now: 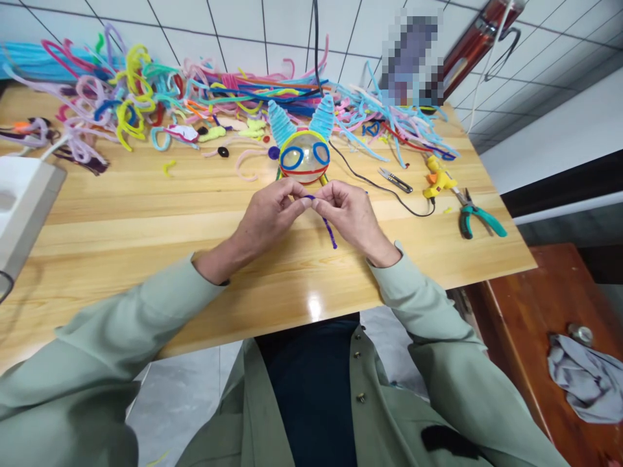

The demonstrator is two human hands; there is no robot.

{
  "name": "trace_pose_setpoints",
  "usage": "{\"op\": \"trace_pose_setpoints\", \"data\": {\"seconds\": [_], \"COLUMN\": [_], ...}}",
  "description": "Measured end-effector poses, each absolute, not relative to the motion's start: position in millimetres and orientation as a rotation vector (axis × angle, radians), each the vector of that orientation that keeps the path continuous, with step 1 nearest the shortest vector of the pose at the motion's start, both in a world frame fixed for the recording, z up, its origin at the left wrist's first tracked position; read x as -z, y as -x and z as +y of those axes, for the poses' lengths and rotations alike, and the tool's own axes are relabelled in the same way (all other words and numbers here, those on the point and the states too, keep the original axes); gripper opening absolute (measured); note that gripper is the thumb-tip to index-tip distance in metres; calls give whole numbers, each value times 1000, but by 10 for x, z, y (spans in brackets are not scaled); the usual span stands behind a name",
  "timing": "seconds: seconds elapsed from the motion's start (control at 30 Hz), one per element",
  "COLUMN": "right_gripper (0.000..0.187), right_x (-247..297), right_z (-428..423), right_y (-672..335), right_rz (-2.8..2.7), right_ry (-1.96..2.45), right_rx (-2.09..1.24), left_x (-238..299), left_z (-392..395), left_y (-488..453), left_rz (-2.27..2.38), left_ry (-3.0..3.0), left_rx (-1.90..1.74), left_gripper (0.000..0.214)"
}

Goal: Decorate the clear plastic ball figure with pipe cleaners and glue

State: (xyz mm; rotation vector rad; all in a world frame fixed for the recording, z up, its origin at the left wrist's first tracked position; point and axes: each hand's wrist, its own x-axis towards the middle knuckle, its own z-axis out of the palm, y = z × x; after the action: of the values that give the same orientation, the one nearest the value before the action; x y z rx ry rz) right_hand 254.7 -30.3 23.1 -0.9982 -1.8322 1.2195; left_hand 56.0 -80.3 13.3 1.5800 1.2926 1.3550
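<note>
Between the fingertips of my left hand (272, 211) and my right hand (348, 211) is a purple pipe cleaner (329, 233). Both hands pinch it close together, and its loose end hangs below the right fingers. Just beyond my fingertips stands a clear round figure (305, 159) with a yellow band, blue eye rings, a red mouth line and two light-blue wound ears (322, 120). My hands hide its lower part. A small purple coil (273, 153) is at its left side.
Many coloured pipe cleaners (134, 97) lie heaped along the tiled wall. To the right are thread snips (396, 180), a yellow glue gun (439, 177) with its cord, and green-handled pliers (479, 219). A white box-like object (29, 207) stands at the left. A red flask (479, 45) is behind.
</note>
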Motion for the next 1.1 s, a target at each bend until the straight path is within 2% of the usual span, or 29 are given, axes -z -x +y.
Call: {"op": "trace_pose_setpoints", "data": {"seconds": [0.23,0.4,0.6,0.73,0.93,1.1], "right_gripper": [37,47,43,36,24,21], "right_x": [-262,-258,-258,-321,-421,-411], "right_z": [-323,-364,-397,-378,-300,-263], "right_y": [-2524,-2472,-2447,-2502,-2635,-2691], "right_rz": [-1721,-1642,-1638,-1702,-1736,-1800], "right_ry": [899,924,937,999,1006,996], "right_rx": [-1406,-1403,-1355,-1332,-1579,-1678], "left_x": [-111,-46,-30,-86,-234,-260], "left_z": [-841,-857,-918,-910,-829,-829], "left_y": [-628,-699,-823,-759,-495,-442], "left_rz": [1183,1118,1077,1147,1226,1185], "left_ry": [-1297,-1078,-951,-1187,-1842,-1980], "left_rx": [-1416,-1437,-1493,-1423,-1168,-1044], "left_gripper": [21,32,37,30,25,25]}}
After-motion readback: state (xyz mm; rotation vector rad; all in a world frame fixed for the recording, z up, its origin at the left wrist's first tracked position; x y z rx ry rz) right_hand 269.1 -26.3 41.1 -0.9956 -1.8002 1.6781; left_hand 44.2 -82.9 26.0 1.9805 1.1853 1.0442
